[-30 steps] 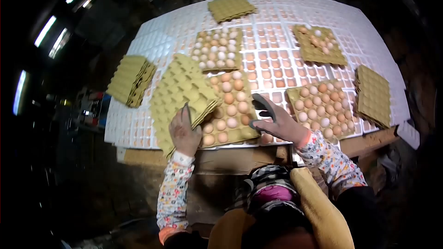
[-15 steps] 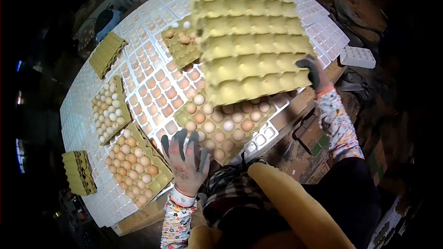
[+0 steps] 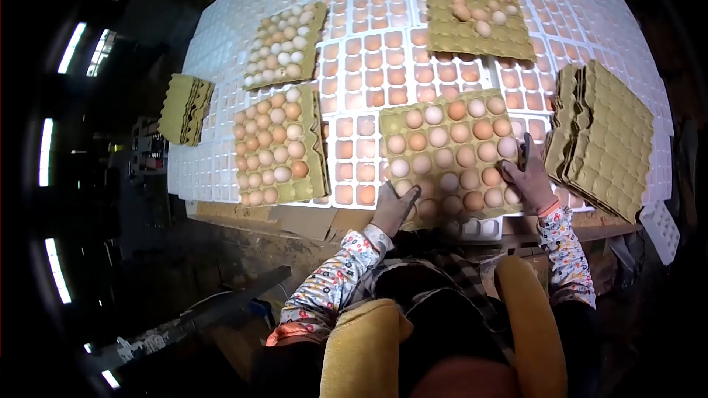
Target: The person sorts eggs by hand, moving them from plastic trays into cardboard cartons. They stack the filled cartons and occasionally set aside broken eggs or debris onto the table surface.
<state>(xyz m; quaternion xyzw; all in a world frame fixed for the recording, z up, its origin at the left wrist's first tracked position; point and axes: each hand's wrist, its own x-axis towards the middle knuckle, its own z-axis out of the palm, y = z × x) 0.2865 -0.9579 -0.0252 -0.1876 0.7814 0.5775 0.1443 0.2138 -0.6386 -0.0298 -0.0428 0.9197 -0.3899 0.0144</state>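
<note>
An egg tray (image 3: 392, 124) of yellowish pulp, filled with brown and pale eggs, is in front of me at the near edge of the table. My left hand (image 3: 394, 208) grips its near left corner, thumb over the rim. On the opposite side, my right hand (image 3: 528, 181) holds the right edge, with fingers partly hidden. Both hands wear gloves with dark fingers. Just right of my right hand leans a stack of empty pulp trays (image 3: 608, 140).
White plastic trays (image 3: 365, 127) holding eggs cover the table. Two filled pulp trays (image 3: 313, 190) (image 3: 313, 55) lie to the left. A partly filled pulp tray (image 3: 479, 43) sits farther back. Other empty trays (image 3: 184, 110) are at far left, and a white tray (image 3: 660, 232) hangs at the right corner.
The empty tray stack has gone from my right hand to the table's right side. Both hands have closed on the filled egg tray. My view has turned.
</note>
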